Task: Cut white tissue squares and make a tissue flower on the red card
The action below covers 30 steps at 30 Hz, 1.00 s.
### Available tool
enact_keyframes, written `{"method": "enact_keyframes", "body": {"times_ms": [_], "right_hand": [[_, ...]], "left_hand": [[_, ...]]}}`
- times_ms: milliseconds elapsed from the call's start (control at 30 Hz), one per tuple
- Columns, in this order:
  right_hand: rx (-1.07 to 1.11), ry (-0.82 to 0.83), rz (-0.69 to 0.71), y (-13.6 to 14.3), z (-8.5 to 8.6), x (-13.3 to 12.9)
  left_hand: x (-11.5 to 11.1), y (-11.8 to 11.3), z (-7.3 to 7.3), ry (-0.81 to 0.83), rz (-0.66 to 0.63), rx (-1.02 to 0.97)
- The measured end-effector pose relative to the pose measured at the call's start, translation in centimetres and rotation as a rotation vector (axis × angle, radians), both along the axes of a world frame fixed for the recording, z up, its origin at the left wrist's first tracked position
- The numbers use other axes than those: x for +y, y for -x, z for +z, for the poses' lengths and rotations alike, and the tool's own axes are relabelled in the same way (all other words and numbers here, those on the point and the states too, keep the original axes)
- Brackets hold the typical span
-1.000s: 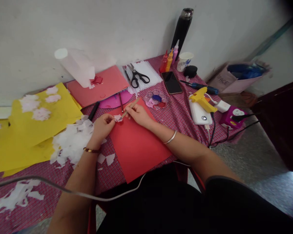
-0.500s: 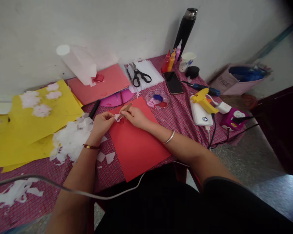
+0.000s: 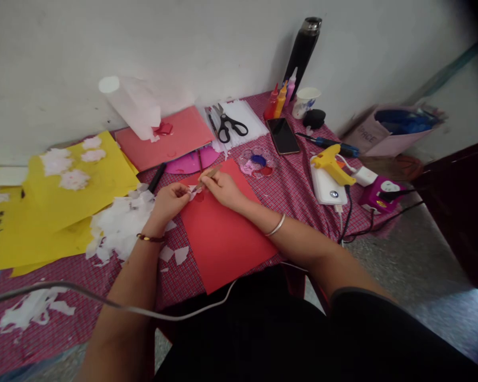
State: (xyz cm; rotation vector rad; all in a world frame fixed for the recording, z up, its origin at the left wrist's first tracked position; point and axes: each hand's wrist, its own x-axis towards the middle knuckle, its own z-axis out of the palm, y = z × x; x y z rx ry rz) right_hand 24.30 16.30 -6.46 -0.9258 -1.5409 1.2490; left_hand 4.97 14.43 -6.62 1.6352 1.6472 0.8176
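Over the upper part of a red paper sheet, my two hands meet. Thumb and fingers of my left hand are pinched on a small pale pink paper piece. My right hand is closed around a slim tan stick-like tool, its kind unclear. The tool's lower end reaches the paper piece. Just left of my left hand lies a heap of torn white paper. Two loose white scraps are near my left wrist.
Yellow sheets with pale paper flowers lie left. Behind are scissors, a paint palette and a phone. A yellow glue gun rests right, near cords. A pale cable crosses in front of my left forearm.
The tan tool has shifted slightly in my right hand, and its lower end now shows at the paper piece. My left hand keeps its pinch. The view has shifted slightly.
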Motion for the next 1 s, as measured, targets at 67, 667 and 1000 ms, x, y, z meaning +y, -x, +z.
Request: {"method": "enact_keyframes", "body": {"times_ms": [67,667,1000], "right_hand": [[0.128,0.127,-0.046,0.0,-0.2,0.2],[0.369,0.472,-0.040,-1.5,-0.1,0.5],[0.382,0.495,-0.045,-1.5,0.1,0.2]], "left_hand": [[0.0,-0.1,-0.1,0.003,0.019,-0.041],[-10.3,2.6,7.6,-0.009,-0.507,0.400],[-15.7,1.3,4.2,-0.207,-0.324,0.577]]}}
